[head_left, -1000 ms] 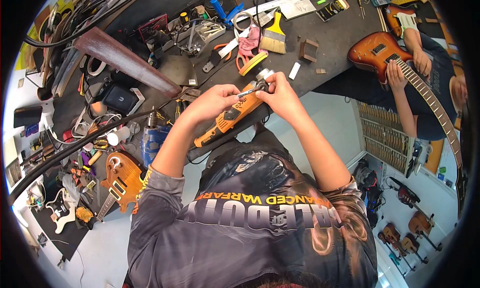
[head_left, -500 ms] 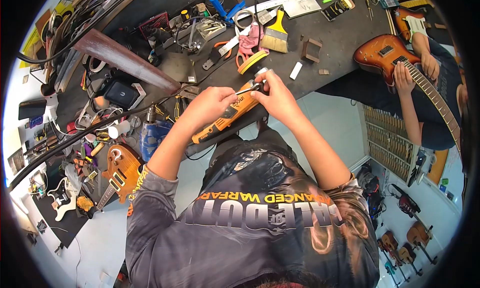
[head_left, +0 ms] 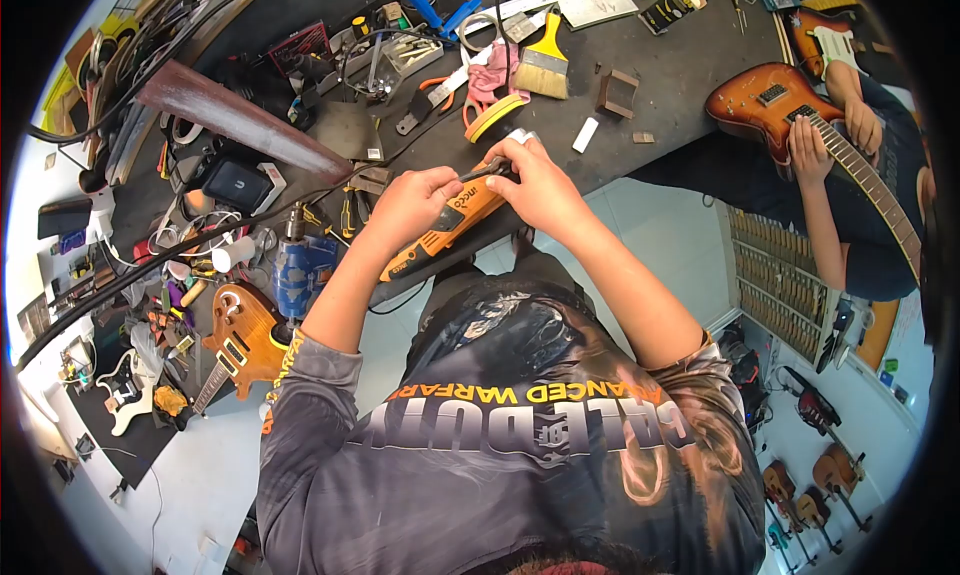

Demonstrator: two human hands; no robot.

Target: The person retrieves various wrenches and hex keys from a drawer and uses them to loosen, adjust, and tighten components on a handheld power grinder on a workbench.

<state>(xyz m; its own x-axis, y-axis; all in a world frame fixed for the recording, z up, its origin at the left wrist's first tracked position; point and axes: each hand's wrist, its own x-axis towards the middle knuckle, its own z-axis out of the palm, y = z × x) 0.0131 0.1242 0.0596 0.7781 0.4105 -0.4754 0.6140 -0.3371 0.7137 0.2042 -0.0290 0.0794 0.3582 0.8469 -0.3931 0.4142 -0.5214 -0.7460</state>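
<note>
An orange Ingco power polisher (head_left: 465, 215) lies at the front edge of the bench, its yellow-rimmed round pad (head_left: 495, 118) at the far end. Over its body, my left hand (head_left: 415, 207) is closed, thumb and fingers pinched on one end of a short, dark metal piece (head_left: 484, 172). My right hand (head_left: 540, 185) is closed around the other end, close to the polisher's head. Fingers cover much of this piece, so its exact kind cannot be made out.
A yellow-handled paintbrush (head_left: 545, 60), pink cloth (head_left: 492, 72) and white block (head_left: 586, 135) lie beyond the polisher. Left are a blue drill (head_left: 300, 275) and an amber guitar body (head_left: 245, 330). At right, another person's hands (head_left: 812, 150) hold a sunburst electric guitar (head_left: 765, 105).
Both hands have shifted slightly left and closer together over the polisher. Less of the metal piece shows between them. The view has moved a little.
</note>
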